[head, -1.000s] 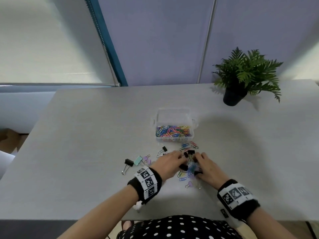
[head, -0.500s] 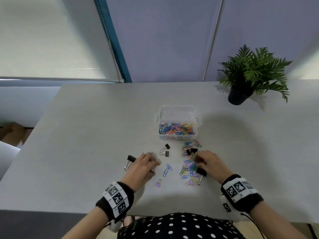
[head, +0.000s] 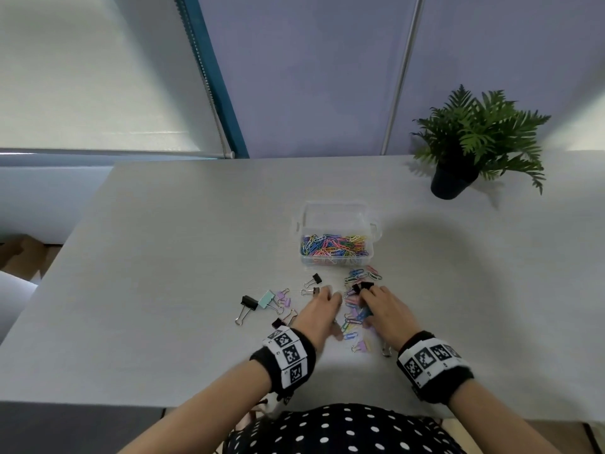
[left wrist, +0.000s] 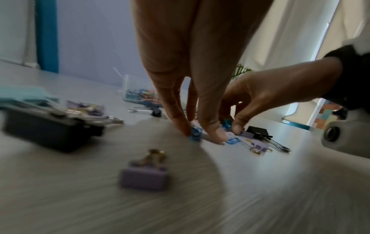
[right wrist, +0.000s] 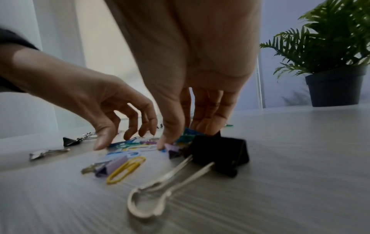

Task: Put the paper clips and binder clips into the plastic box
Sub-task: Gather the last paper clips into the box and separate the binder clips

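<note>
The clear plastic box [head: 337, 211] sits mid-table, its floor covered with coloured paper clips. In front of it lies a loose pile of paper clips [head: 353, 317] and small binder clips. My left hand [head: 330, 298] reaches down at the pile's left edge, fingers spread, tips touching a blue clip [left wrist: 195, 134] without closing on it. My right hand [head: 366, 298] is at the pile's right side, where thumb and fingers pinch a small bunch of teal and blue paper clips [right wrist: 188, 134]. A large black binder clip [right wrist: 218, 153] lies against that hand.
More binder clips lie left of the hands: black [head: 248, 303], teal [head: 266, 298], purple [head: 284, 298] and two small black ones [head: 316, 278]. A purple binder clip [left wrist: 144, 178] lies under my left wrist. A potted fern [head: 474, 145] stands at the far right.
My left hand, which had swung out left toward the binder clips half a second ago, is back at the pile beside the right hand. The right hand has stayed at the pile.
</note>
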